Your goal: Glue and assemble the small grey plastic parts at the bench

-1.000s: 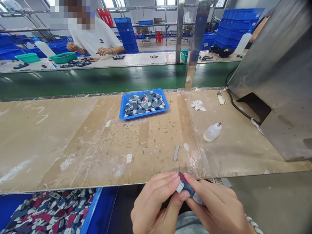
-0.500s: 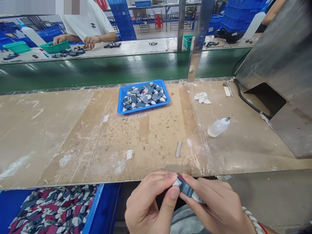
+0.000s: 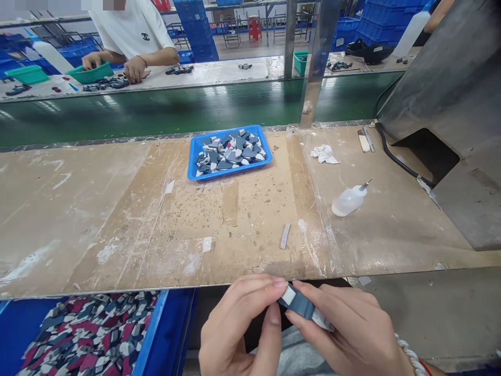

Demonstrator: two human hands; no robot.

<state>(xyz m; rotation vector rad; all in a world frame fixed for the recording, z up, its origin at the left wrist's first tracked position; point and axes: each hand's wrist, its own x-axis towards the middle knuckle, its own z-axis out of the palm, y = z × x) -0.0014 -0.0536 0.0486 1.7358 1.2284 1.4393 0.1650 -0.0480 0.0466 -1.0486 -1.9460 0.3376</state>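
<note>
Just off the front edge of the bench, a small dark blue-grey and white moulded piece is held between my two hands. My right hand pinches its right part between thumb and fingers. On the other end, the fingertips of my left hand press at a white patch, with the thumb lowered a little below the piece. What kind of part it is, I cannot make out. Similar grey and white pieces fill a blue tray at the back of the bench.
A blue bin of grey, white and maroon pieces stands below at left. On the bench lie a squeeze bottle, crumpled tissue and a grey strip. A metal housing stands right. Across the green conveyor, a co-worker handles parts.
My left thumb has dropped away from the piece, and more of its white patch shows. The piece has turned slightly. Across the conveyor, the co-worker's hands have shifted left.
</note>
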